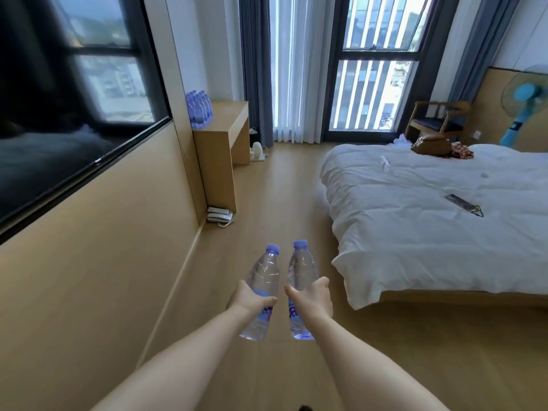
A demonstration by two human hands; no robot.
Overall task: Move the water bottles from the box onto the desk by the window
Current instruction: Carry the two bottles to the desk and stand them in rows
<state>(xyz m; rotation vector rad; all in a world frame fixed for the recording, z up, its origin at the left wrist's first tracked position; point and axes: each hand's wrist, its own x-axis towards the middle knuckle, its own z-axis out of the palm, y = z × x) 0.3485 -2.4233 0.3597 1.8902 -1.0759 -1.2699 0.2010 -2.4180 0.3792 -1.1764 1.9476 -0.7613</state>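
Your left hand [250,299] and right hand [314,296] each grip a bottle [262,292], caps pointing at 12; the surface [228,117] lies at 11, nearer your left.

Ahead of you, a light wooden desk [229,120] by the window carries a cluster of clear, blue-capped water bottles [199,108]; on the pale wood floor [281,188] lie a white telephone [218,216] and a white kettle [256,150], while the white-quilted bed [415,209] holds a brown bag [431,145].
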